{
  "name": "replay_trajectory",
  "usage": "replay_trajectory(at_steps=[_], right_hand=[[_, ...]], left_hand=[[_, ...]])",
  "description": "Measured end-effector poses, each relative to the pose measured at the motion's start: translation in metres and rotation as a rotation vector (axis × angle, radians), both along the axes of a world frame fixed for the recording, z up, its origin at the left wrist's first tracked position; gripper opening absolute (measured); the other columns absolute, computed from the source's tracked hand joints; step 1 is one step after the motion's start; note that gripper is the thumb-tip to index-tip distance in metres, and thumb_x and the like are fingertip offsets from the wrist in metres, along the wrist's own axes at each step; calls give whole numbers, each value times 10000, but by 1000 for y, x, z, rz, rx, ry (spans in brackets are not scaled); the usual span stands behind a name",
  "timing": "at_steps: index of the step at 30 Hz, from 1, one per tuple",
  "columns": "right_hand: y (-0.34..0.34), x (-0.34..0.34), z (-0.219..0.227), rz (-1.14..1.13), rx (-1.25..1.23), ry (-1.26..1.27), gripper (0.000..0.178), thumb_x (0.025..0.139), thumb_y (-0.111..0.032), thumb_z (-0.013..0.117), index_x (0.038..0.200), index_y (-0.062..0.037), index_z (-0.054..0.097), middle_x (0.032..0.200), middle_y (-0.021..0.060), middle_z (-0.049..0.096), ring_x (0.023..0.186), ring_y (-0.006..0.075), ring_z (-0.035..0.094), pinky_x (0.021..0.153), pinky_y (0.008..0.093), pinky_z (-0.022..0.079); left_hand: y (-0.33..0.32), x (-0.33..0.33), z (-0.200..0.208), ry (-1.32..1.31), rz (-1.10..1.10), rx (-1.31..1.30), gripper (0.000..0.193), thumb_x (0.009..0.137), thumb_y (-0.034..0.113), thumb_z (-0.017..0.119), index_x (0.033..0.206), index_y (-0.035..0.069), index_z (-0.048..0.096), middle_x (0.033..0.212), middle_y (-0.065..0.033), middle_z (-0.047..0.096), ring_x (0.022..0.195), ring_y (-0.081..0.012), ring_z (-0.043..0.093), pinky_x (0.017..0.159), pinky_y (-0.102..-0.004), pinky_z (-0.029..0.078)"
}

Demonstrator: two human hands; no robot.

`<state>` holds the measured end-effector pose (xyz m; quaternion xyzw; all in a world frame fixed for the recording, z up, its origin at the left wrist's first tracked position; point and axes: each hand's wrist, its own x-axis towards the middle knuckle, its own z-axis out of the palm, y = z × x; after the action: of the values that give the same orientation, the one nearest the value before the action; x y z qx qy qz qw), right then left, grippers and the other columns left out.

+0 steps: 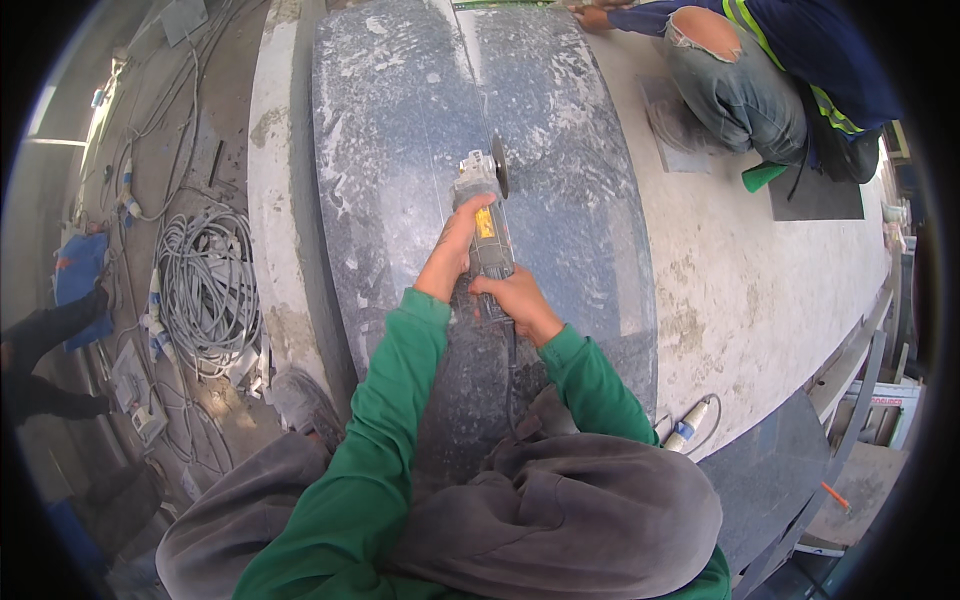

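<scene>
Both my hands grip a grey angle grinder point(490, 238) with a yellow label, above a dusty dark stone slab point(585, 205). My left hand point(457, 243) is closed round its front body, just behind the metal gear head. Farther back, my right hand point(522, 301) wraps the rear handle, where the power cord leaves toward me. The thin dark cutting disc point(500, 166) stands upright on the right side of the head. It is near a pale line running up the slab; whether it touches the stone I cannot tell.
A co-worker point(745, 80) crouches at the far right, one hand at the slab's far edge. Coiled grey cable point(208, 290) lies on the left floor beyond a concrete ledge point(280, 190). A cable connector point(686, 428) rests at right, near a dark sheet point(770, 475). Someone's legs show far left.
</scene>
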<state>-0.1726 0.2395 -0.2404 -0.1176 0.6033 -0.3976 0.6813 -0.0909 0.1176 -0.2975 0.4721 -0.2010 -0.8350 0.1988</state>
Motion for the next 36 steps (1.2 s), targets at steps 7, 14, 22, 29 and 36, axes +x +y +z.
replay_trajectory(at_steps=[7, 14, 22, 29, 36], right_hand=[[-41, -13, 3, 48, 56, -21, 263, 755, -54, 724, 986, 38, 638, 820, 111, 668, 624, 201, 660, 523, 329, 533], [6, 2, 3, 5, 0, 2, 311, 751, -30, 718, 1041, 51, 639, 897, 119, 667, 678, 193, 657, 553, 330, 548], [-22, -5, 0, 43, 11, 34, 302, 756, -77, 727, 1016, 45, 632, 830, 112, 668, 637, 197, 665, 494, 333, 521], [-31, -11, 8, 113, 42, 45, 298, 759, -101, 734, 1002, 38, 632, 798, 112, 671, 608, 201, 668, 468, 326, 500], [1, 1, 6, 29, -5, 64, 269, 772, -60, 716, 1004, 42, 627, 811, 113, 671, 622, 196, 659, 546, 325, 521]], left_hand=[[-37, -7, -11, -11, 3, 4, 492, 835, 413, 668, 1111, 28, 536, 801, -138, 620, 656, -270, 646, 582, -434, 561], [10, 0, 4, -22, -6, -8, 447, 841, 432, 661, 1037, 41, 566, 811, -142, 634, 663, -260, 657, 594, -409, 570], [-19, -2, -3, -12, 9, 35, 476, 843, 414, 660, 1090, 23, 547, 819, -144, 622, 650, -273, 647, 584, -425, 571], [-28, -4, -11, -3, -10, 31, 511, 825, 459, 671, 1094, 40, 553, 835, -141, 638, 671, -282, 658, 603, -433, 583], [6, 0, 6, -24, 6, 42, 475, 856, 405, 649, 1109, 18, 540, 826, -148, 620, 645, -271, 650, 581, -421, 576]])
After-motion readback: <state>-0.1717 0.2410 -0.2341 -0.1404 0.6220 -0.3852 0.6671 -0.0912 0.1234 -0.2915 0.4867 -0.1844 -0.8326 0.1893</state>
